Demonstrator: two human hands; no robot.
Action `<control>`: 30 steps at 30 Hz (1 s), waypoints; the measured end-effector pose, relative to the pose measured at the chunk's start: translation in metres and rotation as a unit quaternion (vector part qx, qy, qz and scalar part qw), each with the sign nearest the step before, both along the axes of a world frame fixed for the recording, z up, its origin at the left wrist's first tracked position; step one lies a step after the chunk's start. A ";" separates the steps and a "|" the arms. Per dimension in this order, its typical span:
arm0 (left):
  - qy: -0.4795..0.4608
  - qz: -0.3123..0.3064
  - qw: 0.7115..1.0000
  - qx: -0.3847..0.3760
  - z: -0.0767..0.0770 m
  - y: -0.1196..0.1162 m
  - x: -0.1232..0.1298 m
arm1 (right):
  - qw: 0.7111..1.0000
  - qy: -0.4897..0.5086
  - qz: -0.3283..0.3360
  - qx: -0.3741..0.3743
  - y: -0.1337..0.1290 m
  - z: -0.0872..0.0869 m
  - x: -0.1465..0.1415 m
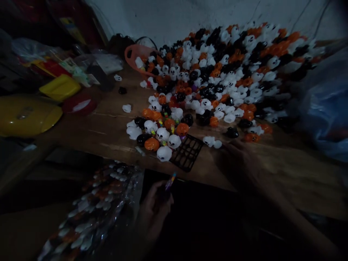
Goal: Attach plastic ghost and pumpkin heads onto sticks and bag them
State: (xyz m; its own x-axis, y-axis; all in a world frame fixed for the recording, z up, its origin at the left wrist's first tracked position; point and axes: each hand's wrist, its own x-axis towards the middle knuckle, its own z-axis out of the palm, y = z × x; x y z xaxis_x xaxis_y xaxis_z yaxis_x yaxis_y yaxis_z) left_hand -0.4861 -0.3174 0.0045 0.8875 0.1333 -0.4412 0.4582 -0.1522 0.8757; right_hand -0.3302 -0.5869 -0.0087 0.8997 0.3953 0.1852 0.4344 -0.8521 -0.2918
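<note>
In my left hand (156,210), low in front of the table edge, a slim stick-like piece with purple, yellow and blue colours (170,181) points up from the closed fingers. My right hand (239,161) is over the table, its fingertips at the end of a small white skull-faced piece (209,141); the fingers are dim but look closed on it. Between the hands lies a black grid tray (187,154). Next to the tray stand several round white, orange and black heads (163,135), with small yellow-green bits (172,128) among them.
A large heap of white, orange and black figures (231,76) covers the back, with a pink-orange basket (132,58) beside it. Yellow containers (29,115) stand left, a blue plastic bag (326,108) right. A clear bag of figures (95,203) hangs below the table edge.
</note>
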 end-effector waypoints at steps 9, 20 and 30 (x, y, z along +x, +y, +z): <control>-0.047 -0.079 0.994 0.067 0.004 -0.019 0.026 | 0.995 -0.036 0.098 -0.003 0.022 0.029 -0.032; -0.155 0.038 0.982 0.096 0.023 -0.042 0.042 | 0.961 0.131 0.195 0.143 0.057 0.022 -0.047; -0.061 0.004 0.998 -0.027 0.015 -0.038 0.044 | 0.907 0.270 0.217 0.240 0.060 0.018 -0.061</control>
State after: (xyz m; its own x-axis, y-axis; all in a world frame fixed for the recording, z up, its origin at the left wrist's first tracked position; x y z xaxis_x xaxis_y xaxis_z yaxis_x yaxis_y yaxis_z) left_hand -0.4426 -0.3549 0.0196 0.9339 0.1191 -0.3370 0.3490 -0.1003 0.9317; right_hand -0.3911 -0.5273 0.0096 0.6896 0.7242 0.0079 0.3818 -0.3542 -0.8537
